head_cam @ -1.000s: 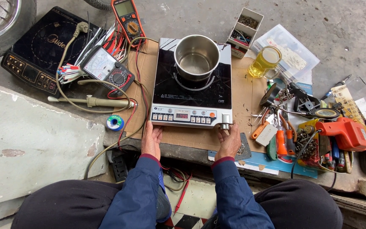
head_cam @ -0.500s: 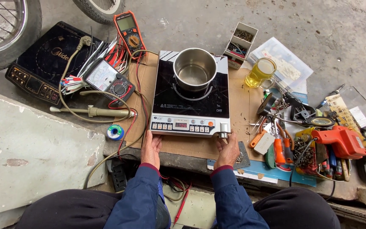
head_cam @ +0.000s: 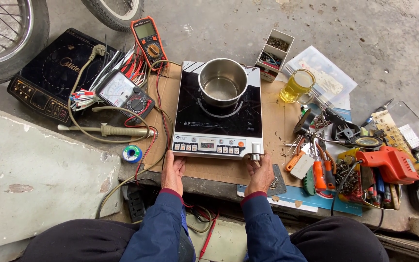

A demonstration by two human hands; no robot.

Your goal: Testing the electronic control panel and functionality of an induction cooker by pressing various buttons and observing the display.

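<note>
- The induction cooker [head_cam: 217, 114] sits on a sheet of cardboard [head_cam: 272, 126] in the middle of the work area, with a steel pot [head_cam: 222, 86] standing on its glass top.
- The left hand [head_cam: 173, 171] lies flat and open, fingertips touching the cooker's front left edge.
- The right hand [head_cam: 261, 172] has its fingers curled around a small metal knob [head_cam: 256, 149] at the cooker's front right corner.
- A glass of yellow liquid [head_cam: 297, 86] stands right of the cooker.
- Two meters [head_cam: 136, 68] and a second cooker [head_cam: 49, 73] lie to the left.
- Screwdrivers, pliers and an orange drill [head_cam: 389, 164] are heaped on the right.
</note>
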